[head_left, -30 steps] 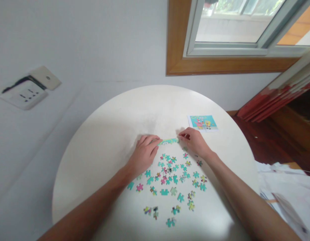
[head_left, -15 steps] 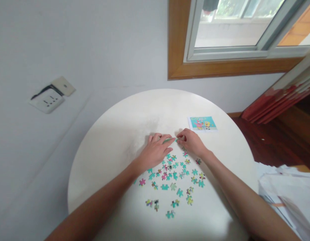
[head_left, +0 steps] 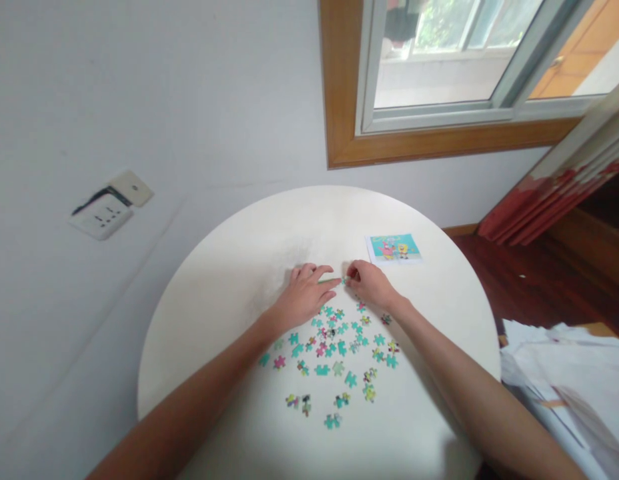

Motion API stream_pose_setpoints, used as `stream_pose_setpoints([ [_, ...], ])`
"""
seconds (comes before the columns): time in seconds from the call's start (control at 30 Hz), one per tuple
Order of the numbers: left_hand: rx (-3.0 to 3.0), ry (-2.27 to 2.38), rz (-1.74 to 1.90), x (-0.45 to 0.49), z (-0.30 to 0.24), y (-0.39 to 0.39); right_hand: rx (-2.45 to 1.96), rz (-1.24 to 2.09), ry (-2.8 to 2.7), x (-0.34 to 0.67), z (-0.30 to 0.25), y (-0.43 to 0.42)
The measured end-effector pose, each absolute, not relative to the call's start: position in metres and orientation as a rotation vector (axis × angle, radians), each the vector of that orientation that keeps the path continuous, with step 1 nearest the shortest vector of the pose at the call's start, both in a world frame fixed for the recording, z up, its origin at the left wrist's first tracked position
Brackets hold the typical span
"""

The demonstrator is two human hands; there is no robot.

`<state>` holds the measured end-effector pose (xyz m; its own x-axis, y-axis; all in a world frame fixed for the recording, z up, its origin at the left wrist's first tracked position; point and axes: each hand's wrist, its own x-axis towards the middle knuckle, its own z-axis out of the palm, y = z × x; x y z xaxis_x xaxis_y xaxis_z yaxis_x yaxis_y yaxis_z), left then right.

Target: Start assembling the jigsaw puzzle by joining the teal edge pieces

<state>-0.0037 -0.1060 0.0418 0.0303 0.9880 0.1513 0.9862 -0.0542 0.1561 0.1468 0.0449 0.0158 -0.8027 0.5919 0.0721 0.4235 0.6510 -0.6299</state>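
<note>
Two-handed: bracing puzzle strip [head_left: 330, 281] with spread left hand [head_left: 302, 299]; bunching right hand [head_left: 372, 283] at its end, with grip unclear; risking buckling through uneven pushing.

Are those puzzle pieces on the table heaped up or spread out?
Spread out: the puzzle pieces lie scattered across the table, its white surface showing between many. Any hidden under the left hand, I cannot tell.
</note>
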Motion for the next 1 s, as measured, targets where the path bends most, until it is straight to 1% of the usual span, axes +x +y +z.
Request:
stream_pose_setpoints([
  [0.13,2.190,2.130,0.418,-0.008,0.037,-0.100,-0.833,1.220,-2.364,0.152,0.011,0.063],
  [0.2,2.137,2.131,0.468,-0.010,0.034,-0.096,-0.843,1.296,-2.236,0.158,0.009,0.074],
  [0.37,1.995,2.228,0.784,-0.021,0.037,-0.095,-0.818,1.319,-2.113,0.177,0.011,0.098],
  [0.43,1.976,2.255,0.849,-0.028,0.041,-0.103,-0.831,1.314,-2.106,0.183,0.013,0.104],
  [0.7,1.906,2.259,0.855,-0.052,0.044,-0.143,-0.873,1.291,-2.218,0.200,0.031,0.105],
  [0.87,1.844,2.145,0.881,-0.049,0.047,-0.149,-0.876,1.338,-2.315,0.205,0.039,0.100],
  [1.0,1.770,2.171,0.924,-0.045,0.047,-0.150,-0.862,1.379,-2.228,0.198,0.043,0.088],
])
